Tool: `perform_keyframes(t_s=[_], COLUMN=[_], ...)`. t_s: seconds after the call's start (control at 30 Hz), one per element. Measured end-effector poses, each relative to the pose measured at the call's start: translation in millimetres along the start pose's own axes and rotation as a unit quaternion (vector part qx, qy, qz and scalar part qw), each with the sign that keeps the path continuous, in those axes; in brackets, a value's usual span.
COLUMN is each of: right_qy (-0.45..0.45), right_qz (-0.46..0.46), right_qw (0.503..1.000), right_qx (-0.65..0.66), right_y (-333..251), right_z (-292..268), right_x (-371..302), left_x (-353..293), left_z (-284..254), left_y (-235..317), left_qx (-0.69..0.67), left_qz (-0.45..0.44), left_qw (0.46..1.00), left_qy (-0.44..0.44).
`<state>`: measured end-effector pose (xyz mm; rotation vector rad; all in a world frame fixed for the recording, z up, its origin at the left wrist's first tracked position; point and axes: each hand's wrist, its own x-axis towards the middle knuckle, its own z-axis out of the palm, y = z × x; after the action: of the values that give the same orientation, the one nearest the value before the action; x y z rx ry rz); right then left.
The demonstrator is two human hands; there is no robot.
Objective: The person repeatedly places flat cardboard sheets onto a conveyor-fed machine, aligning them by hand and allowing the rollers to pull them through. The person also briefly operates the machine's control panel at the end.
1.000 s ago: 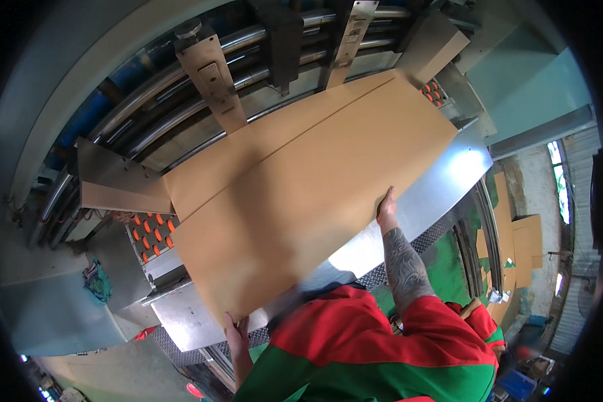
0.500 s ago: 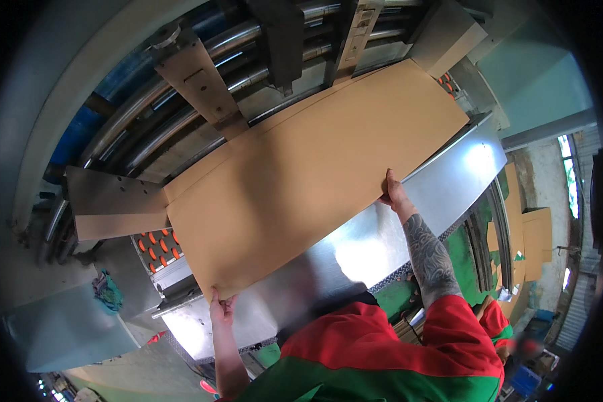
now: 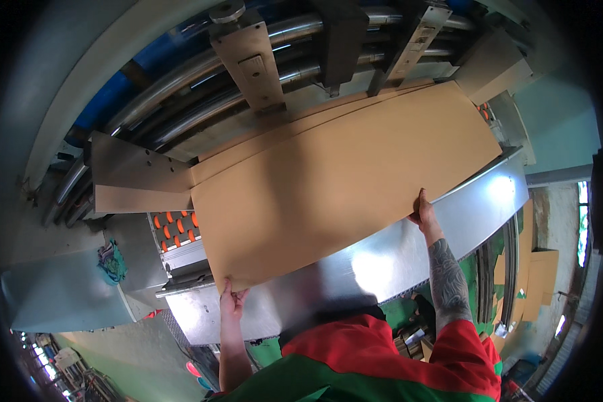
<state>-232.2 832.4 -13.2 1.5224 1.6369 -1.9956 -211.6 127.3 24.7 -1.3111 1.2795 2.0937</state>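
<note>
A large brown cardboard sheet (image 3: 335, 181) spans the machine's infeed, its far long edge near the rollers. Under its far edge the border of another cardboard sheet (image 3: 248, 143) shows. My left hand (image 3: 232, 300) grips the near left corner, thumb on top and fingers mostly beneath. Along the near edge, toward the right, my right hand (image 3: 423, 213) holds the same sheet with its thumb up on the surface. A shiny metal table (image 3: 382, 258) lies under the near edge, between the sheet and my body.
Steel rollers (image 3: 194, 84) and metal brackets (image 3: 251, 67) stand beyond the sheet. A metal side plate (image 3: 130, 177) flanks it on the left, above orange conveyor wheels (image 3: 177, 228). A crumpled teal cloth (image 3: 112, 261) lies further left. Cardboard pieces (image 3: 539, 285) stand at the far right.
The view has shifted, so machine and sheet appear further right. More of the lower sheet shows past the top sheet's far edge. Both hands keep their hold.
</note>
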Motion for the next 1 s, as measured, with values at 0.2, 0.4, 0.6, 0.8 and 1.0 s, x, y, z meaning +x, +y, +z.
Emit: perform_keyframes(t_s=[0.2, 0.4, 0.6, 0.8, 1.0], right_qy=[0.025, 0.055, 0.056, 0.078, 0.071], right_qz=[0.012, 0.005, -0.008, -0.012, 0.018], right_qw=[0.999, 0.998, 0.998, 0.997, 0.997], right_qx=[-0.025, -0.027, -0.019, -0.012, -0.003], right_y=[-0.2, -2.0, -6.3, -3.6, -1.8], right_z=[-1.0, 1.1, 3.3, 4.6, 3.5], right_x=[0.4, -4.7, -12.2, -12.4, -0.6], left_x=[-2.5, -3.7, -0.2, 4.4, 14.9], left_z=[7.3, 6.4, 1.9, -3.6, -1.7], left_y=[2.5, -0.6, -1.9, -4.8, 2.3], left_qx=[-0.039, -0.027, -0.029, -0.015, -0.015], left_qz=[-0.034, -0.010, -0.017, -0.008, -0.030], left_qw=[0.999, 1.000, 0.999, 1.000, 0.999], left_qy=[0.011, 0.005, 0.000, 0.003, 0.032])
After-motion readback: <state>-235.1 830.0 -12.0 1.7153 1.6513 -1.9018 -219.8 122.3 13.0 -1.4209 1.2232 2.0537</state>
